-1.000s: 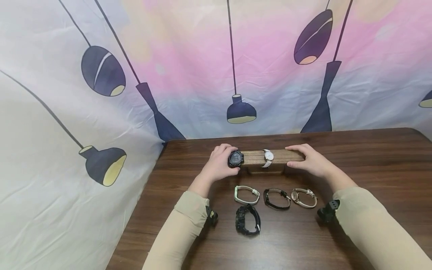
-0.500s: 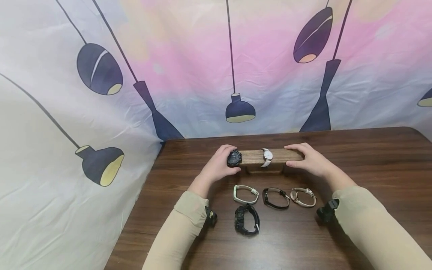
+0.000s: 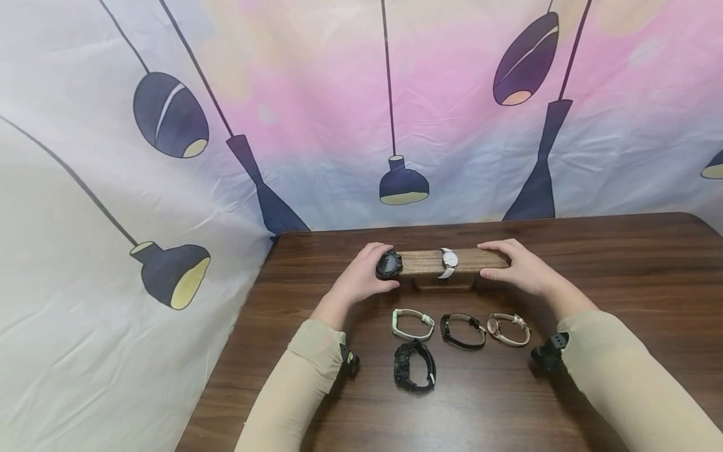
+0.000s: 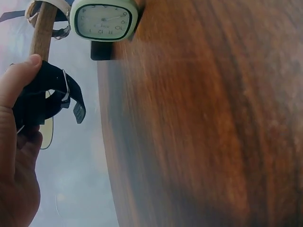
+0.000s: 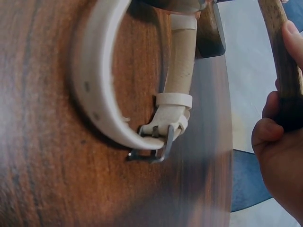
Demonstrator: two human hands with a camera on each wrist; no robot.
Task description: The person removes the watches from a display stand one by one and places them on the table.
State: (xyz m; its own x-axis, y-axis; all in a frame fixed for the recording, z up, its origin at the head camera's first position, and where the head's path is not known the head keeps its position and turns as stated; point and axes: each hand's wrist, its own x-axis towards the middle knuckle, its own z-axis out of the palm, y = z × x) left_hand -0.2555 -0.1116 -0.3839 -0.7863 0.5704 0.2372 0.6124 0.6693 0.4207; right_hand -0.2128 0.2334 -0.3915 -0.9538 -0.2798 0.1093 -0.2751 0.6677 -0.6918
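Observation:
A black sports watch (image 3: 389, 265) sits at the left end of a wooden watch stand (image 3: 420, 263). My left hand (image 3: 364, 274) grips this watch, thumb on the near side and fingers on the far side; its loose strap end and buckle show in the left wrist view. Whether its band still encircles the bar cannot be told. My right hand (image 3: 522, 269) holds the bar's right end between thumb and fingers. A white-strapped watch (image 3: 449, 260) is around the bar between the hands.
Before the stand on the brown table (image 3: 480, 402) lie a pale green watch (image 3: 413, 325), a slim black watch (image 3: 463, 332), a cream-strapped watch (image 3: 509, 330) and a chunky black watch (image 3: 415, 368). A printed cloth (image 3: 339, 157) hangs behind the table's back edge.
My left hand and the black watch have shifted slightly left along the bar, away from the white-strapped watch. The right hand stays at the bar's right end.

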